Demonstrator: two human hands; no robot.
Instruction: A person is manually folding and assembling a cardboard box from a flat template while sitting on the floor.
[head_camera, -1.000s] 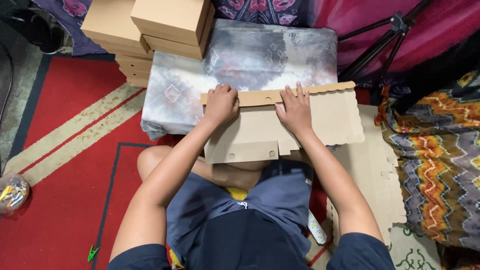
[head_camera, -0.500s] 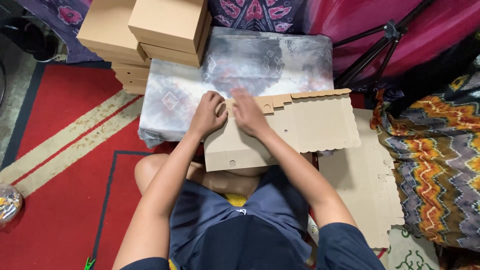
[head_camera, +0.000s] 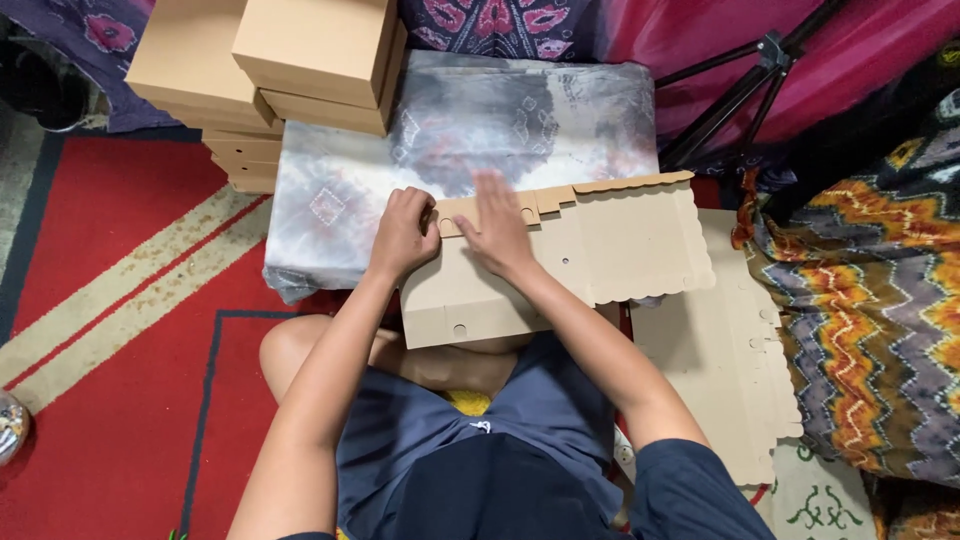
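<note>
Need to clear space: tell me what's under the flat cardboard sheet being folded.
The cardboard sheet lies on a grey patterned cushion and over the person's lap. Both hands, left hand and right hand, press it. Anything beneath is covered.

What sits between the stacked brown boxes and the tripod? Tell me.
In the head view, the grey patterned cushion fills the stretch between the boxes and the tripod.

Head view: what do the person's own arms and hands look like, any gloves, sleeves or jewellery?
Both hands are bare: no gloves on the left hand or the right hand, and no rings, watch or bracelets that I can make out. The forearms are uncovered. A dark navy short sleeve shows on the right upper arm; the right hand's fingers are motion-blurred.
</note>
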